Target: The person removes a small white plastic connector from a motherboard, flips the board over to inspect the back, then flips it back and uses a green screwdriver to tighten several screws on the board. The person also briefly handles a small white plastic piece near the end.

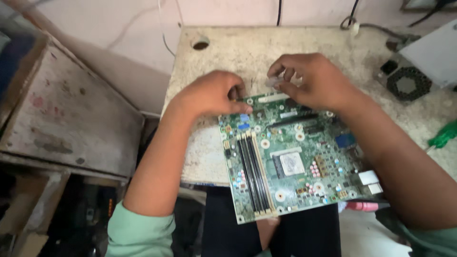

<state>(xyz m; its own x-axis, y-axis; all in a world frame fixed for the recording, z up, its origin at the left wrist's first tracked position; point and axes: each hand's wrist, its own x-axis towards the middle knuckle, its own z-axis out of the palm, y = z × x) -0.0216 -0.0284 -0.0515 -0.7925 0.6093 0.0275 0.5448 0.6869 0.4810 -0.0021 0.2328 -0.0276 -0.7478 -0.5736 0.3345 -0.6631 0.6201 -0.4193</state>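
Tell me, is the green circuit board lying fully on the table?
No, the circuit board juts past the table edge over the person's lap.

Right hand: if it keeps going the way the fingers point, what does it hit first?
The right hand points toward the left hand, just above the circuit board's far edge. It would probably meet the left hand's fingertips first, though depth is hard to judge.

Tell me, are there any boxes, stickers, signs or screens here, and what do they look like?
No packages, signs or screens in view.
Silver square patch: middle of the green circuit board, pale grey; whether it is a label cannot be told.
White strip: on the board's far edge, between the left hand and right hand, long and narrow; any markings too blurred to tell.
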